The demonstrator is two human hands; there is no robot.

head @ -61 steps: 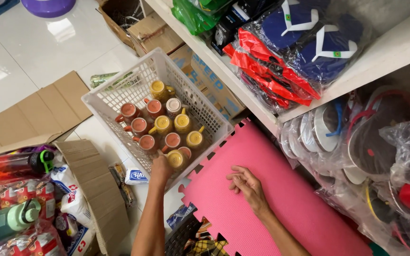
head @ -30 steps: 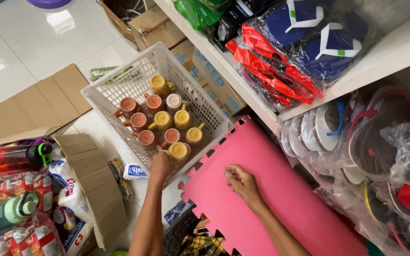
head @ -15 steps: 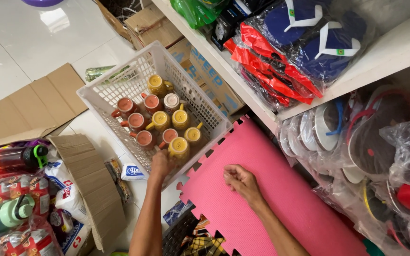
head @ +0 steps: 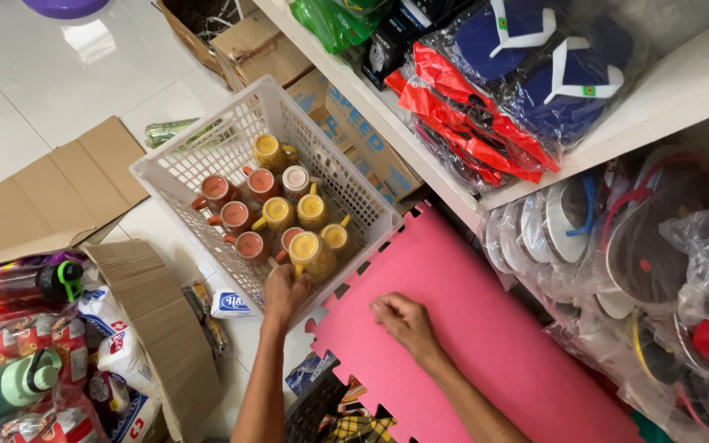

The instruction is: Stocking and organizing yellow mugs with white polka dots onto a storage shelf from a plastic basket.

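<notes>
A white plastic basket (head: 182,176) stands on the floor with several yellow and orange mugs in it. My left hand (head: 286,289) reaches over the basket's near rim and grips a yellow mug (head: 309,250) at the near corner. My right hand (head: 401,317) rests with curled fingers on a pink foam puzzle mat (head: 486,328) that lies to the right of the basket.
A white shelf (head: 617,123) above holds bagged blue and red sandals (head: 527,57). Bagged plates (head: 617,246) are stacked below it. Flattened cardboard (head: 51,189) and an open box of bottles and packets (head: 26,353) lie at left. Cardboard boxes (head: 248,41) stand behind the basket.
My left hand moved forward from the basket's near rim and closed on the yellow mug. My right hand stayed on the pink mat. The view shifted slightly.
</notes>
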